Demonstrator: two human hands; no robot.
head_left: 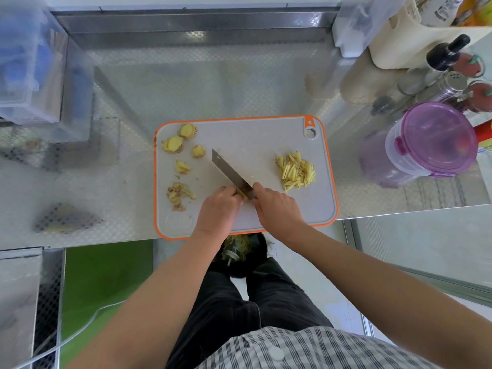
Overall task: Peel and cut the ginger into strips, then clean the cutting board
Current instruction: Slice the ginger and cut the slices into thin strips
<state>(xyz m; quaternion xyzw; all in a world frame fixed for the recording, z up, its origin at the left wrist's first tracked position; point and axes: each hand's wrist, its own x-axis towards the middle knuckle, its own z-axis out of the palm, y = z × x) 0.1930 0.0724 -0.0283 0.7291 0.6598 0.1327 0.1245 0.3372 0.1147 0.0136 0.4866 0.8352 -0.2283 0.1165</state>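
- Steel counter (pixel 186 83) with a dimpled pattern fills most of the view; the person stands at its near edge.
- Grey cutting board (pixel 253 139) with an orange rim lies flat on the counter, its near edge at the counter's front.
- A clear tub with a purple lid (pixel 436 139) stands on the counter to the right of the board, apart from it.
- A dark bin (pixel 242 255) with scraps inside sits on the floor just below the board's near edge.
- The right hand (pixel 279 206) has its fingers wrapped round the handle of the knife (pixel 231 171); the blade runs diagonally towards the far left across the middle of the board.
- The left hand (pixel 218 206) has its fingers curled down onto a small ginger piece (pixel 242 196), pinning it against the blade's left side near the handle.
- A pile of ginger strips (pixel 296 170) lies on the board's right half, well clear of the blade.
- Peeled ginger slices (pixel 174 143) lie scattered by the far left corner.
- Peel scraps (pixel 178 194) lie in a heap on the left side of the board, beside the left hand.
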